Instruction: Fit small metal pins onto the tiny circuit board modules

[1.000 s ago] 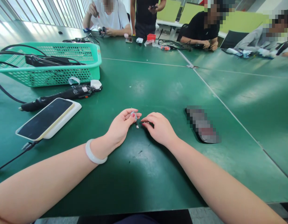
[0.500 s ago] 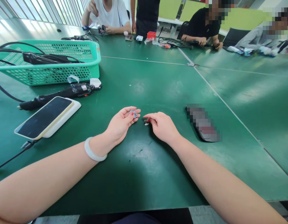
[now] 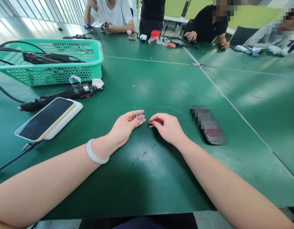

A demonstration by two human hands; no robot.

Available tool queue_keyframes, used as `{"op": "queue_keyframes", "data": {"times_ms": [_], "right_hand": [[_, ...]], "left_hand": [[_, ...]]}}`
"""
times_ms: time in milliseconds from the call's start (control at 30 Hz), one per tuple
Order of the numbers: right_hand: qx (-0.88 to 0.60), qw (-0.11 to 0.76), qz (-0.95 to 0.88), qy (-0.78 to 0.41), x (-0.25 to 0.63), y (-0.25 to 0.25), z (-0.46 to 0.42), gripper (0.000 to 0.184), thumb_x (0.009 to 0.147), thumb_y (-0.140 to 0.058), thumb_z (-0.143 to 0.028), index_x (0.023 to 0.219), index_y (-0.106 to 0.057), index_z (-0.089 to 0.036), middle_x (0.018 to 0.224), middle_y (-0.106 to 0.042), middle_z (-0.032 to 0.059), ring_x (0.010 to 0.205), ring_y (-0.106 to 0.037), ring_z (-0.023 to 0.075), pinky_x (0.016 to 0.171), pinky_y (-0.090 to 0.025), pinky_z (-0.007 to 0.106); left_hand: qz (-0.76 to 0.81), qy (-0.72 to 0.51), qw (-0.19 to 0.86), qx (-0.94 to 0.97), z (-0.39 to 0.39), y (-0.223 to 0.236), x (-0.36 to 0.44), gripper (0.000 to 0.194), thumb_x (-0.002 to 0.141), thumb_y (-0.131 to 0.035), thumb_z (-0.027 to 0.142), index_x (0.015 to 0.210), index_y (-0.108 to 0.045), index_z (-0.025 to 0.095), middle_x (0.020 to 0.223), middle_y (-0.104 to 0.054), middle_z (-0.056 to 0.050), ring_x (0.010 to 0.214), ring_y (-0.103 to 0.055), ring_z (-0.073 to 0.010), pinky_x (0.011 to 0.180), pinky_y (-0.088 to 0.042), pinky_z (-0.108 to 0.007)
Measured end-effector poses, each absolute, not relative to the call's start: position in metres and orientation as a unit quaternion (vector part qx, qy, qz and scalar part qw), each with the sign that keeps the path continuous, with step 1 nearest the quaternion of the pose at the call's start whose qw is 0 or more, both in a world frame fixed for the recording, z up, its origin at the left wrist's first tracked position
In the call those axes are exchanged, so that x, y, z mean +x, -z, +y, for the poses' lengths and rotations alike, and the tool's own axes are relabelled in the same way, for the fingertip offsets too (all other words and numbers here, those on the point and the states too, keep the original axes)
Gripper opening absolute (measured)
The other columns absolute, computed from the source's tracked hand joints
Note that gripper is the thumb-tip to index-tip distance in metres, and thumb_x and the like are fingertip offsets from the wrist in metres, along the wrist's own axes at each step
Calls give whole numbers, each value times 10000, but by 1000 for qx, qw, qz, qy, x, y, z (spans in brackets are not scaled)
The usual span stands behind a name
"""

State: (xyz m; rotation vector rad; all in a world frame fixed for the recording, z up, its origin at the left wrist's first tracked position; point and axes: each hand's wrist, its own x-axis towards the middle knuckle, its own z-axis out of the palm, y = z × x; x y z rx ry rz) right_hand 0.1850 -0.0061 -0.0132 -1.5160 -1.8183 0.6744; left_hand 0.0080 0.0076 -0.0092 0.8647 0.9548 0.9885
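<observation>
Between the thumb and fingers of my left hand (image 3: 124,127) is a small flat grey-blue piece with dark markings (image 3: 139,116); its kind is too small to make out. Just to the right, my right hand (image 3: 167,127) has its thumb and index finger pinched at some tiny dark and shiny metallic pieces (image 3: 150,124) at the table surface. The fingertips partly cover these pieces, so how many are gripped is hidden. Both hands are close together over the green table (image 3: 142,178), their fingertips a small gap apart.
On the left lie a phone (image 3: 45,119) on a white box, a black corded handheld tool (image 3: 65,94) and a green basket (image 3: 65,74) with black cords. A dark blurred flat object (image 3: 208,127) lies right. Several people sit or stand across the table.
My right thumb and index finger have closed to a pinch at the tiny metallic pieces. In my left hand the grey-blue piece has turned slightly.
</observation>
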Motion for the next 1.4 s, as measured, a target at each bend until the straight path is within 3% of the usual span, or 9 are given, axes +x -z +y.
{"op": "queue_keyframes", "data": {"times_ms": [167,300,433,567,833,1000,1233,1400], "right_hand": [[-535,451,-554,-450,187,12,-2,154,733,-631,-227,863,-698,-178,707,-661,-14,638,-570,97,653,-470,265],[-504,484,-474,-536,186,8,-2,218,635,-720,-293,813,-700,-168,642,-632,-31,502,-440,48,476,-335,213],[-491,492,-438,-570,184,8,-2,281,575,-764,-305,804,-702,-156,644,-659,-7,488,-446,47,444,-296,206],[-497,484,-440,-569,183,10,-3,281,577,-762,-308,802,-703,-151,566,-614,-22,496,-468,64,438,-300,207],[-515,467,-500,-517,179,10,-5,156,668,-687,-275,779,-702,-166,657,-685,-1,493,-490,62,473,-377,216],[-556,436,-582,-403,177,7,-11,111,733,-662,-285,722,-717,-189,711,-723,9,616,-599,114,625,-472,261],[-564,396,-688,-226,175,8,-17,118,805,-628,-245,730,-715,-220,760,-727,-4,671,-619,137,669,-471,279],[-553,382,-719,-176,176,7,-17,139,830,-611,-217,751,-725,-231,733,-712,-8,668,-612,136,669,-474,274]], "left_hand": [[422,-414,681,434,6,8,8,376,744,-691,121,1119,-656,132,1055,-693,-92,958,-658,-159,1051,-413,-386],[429,-389,673,460,3,4,9,480,756,-683,125,1228,-599,130,1055,-707,-92,945,-669,-155,1054,-419,-392],[415,-380,682,468,2,3,9,565,755,-685,124,1302,-543,139,1044,-724,-84,935,-677,-149,1051,-428,-386],[404,-384,692,458,1,4,9,554,714,-715,107,1252,-587,130,1086,-722,-90,939,-682,-151,1053,-432,-380],[407,-380,688,465,-1,2,10,589,670,-729,72,1241,-596,128,1101,-718,-103,985,-680,-180,1049,-438,-404],[411,-372,675,487,-1,3,10,538,682,-718,80,1207,-626,151,1064,-731,-83,992,-678,-187,1047,-440,-412],[408,-370,668,500,-1,5,9,514,705,-725,126,1209,-630,159,1111,-722,-81,1037,-668,-198,1061,-432,-410],[409,-370,666,502,-1,4,9,467,720,-738,179,1179,-654,171,1081,-734,-75,1040,-670,-209,1065,-429,-411]]}}
